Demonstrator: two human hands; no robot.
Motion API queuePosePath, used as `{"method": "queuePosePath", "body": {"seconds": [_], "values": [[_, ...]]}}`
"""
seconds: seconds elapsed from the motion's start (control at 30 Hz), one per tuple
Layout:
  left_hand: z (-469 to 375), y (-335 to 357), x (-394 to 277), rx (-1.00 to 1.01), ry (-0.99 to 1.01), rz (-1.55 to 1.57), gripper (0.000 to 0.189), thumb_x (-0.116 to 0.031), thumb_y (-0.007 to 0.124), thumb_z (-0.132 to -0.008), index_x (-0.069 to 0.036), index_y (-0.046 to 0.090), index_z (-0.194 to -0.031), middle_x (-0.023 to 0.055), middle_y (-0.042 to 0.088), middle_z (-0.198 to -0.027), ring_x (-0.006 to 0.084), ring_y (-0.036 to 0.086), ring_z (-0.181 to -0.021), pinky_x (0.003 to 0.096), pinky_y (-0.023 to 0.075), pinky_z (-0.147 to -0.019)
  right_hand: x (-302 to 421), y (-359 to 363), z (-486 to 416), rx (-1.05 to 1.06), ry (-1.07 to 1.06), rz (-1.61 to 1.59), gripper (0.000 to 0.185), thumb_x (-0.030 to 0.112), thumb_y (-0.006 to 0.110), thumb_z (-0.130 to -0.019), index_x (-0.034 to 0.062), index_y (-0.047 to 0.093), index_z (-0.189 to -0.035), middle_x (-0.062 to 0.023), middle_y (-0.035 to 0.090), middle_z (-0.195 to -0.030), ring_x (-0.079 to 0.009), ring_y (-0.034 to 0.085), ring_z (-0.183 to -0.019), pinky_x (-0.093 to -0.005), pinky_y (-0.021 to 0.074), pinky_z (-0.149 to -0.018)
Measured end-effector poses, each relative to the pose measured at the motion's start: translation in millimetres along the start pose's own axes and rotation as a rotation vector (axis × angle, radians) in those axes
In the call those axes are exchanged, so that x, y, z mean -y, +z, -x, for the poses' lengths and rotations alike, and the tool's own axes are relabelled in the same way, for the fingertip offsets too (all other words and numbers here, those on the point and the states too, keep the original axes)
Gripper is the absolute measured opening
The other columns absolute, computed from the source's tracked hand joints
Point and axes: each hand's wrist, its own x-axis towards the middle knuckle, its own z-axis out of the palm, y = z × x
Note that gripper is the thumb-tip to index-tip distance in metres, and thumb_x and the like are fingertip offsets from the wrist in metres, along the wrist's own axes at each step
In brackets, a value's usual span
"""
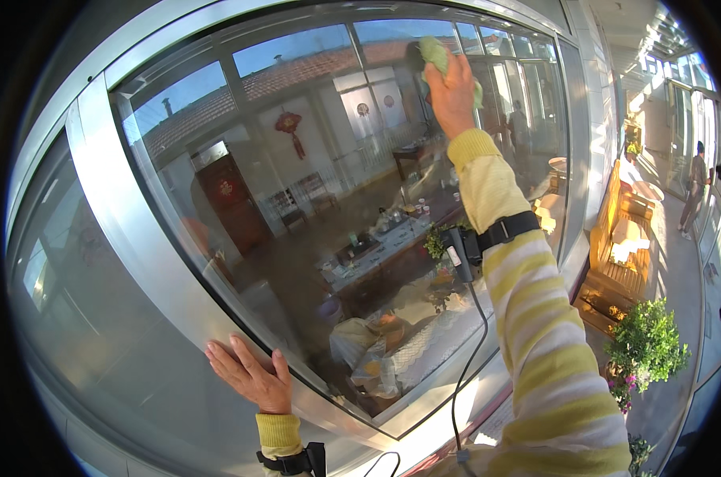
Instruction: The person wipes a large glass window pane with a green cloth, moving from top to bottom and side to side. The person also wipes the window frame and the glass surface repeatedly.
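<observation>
My right hand is raised high against the window glass, its fingers pressing a light green cloth to the pane. Part of the cloth hangs out below the palm on the right side; the rest is hidden under my fingers. Lower left, my left hand rests flat on the silver metal window frame, fingers spread, with nothing in it. Both wrists wear black straps with small devices, and a black cable runs down from the right device.
Through and on the glass show a long table, chairs, a red lantern ornament and reflected roofs. To the right stand a wooden bench and a leafy potted plant. A person stands farther down the walkway.
</observation>
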Motion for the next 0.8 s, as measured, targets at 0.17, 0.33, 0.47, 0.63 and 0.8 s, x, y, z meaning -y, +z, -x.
{"method": "queuePosePath", "body": {"seconds": [0.17,0.33,0.47,0.63,0.8], "values": [[0,-1,-2,0.005,0.002,0.003,0.062,-0.044,0.046,-0.094,-0.004,0.038,-0.141,0.0268,0.024,-0.149,0.0452,0.025,-0.136,0.0554,0.0220,-0.110,-131,-78,111,0.040,0.430,-0.001,0.053,0.033,0.053,-0.089,-0.0010,0.047,-0.129,-0.0244,0.049,-0.128,-0.0401,0.045,-0.119,-0.0459,0.0341,-0.100],[-3,-3,-3,-0.008,0.027,-0.011,0.063,-0.043,0.046,-0.093,-0.003,0.038,-0.141,0.0278,0.024,-0.148,0.0451,0.025,-0.137,0.0551,0.0221,-0.110,-175,-120,219,-0.012,0.788,0.084,0.060,0.036,0.057,-0.085,0.0061,0.041,-0.135,-0.0271,0.051,-0.124,-0.0446,0.049,-0.111,-0.0479,0.0383,-0.097],[-3,-2,-2,-0.014,0.020,0.007,0.062,-0.042,0.044,-0.093,-0.006,0.035,-0.143,0.0237,0.025,-0.150,0.0425,0.025,-0.138,0.0529,0.0209,-0.112,-168,-119,209,0.209,0.919,0.456,0.064,0.036,0.058,-0.084,0.0132,0.036,-0.139,-0.0300,0.049,-0.123,-0.0487,0.049,-0.109,-0.0519,0.0404,-0.095],[1,-2,0,0.017,0.010,0.014,0.065,-0.042,0.051,-0.091,-0.002,0.036,-0.141,0.0281,0.025,-0.148,0.0467,0.026,-0.136,0.0558,0.0220,-0.110,-85,-74,113,0.201,0.498,0.182,0.062,0.030,0.056,-0.089,0.0001,0.033,-0.138,-0.0330,0.038,-0.133,-0.0498,0.039,-0.121,-0.0510,0.0321,-0.103],[1,-2,0,0.030,-0.007,0.042,0.065,-0.042,0.051,-0.091,-0.003,0.036,-0.141,0.0282,0.024,-0.148,0.0467,0.025,-0.136,0.0558,0.0219,-0.110,83,1,28,0.166,-0.083,-0.063,0.062,0.035,0.052,-0.092,0.0017,0.033,-0.141,-0.0294,0.029,-0.143,-0.0470,0.029,-0.132,-0.0518,0.0243,-0.109]]}}
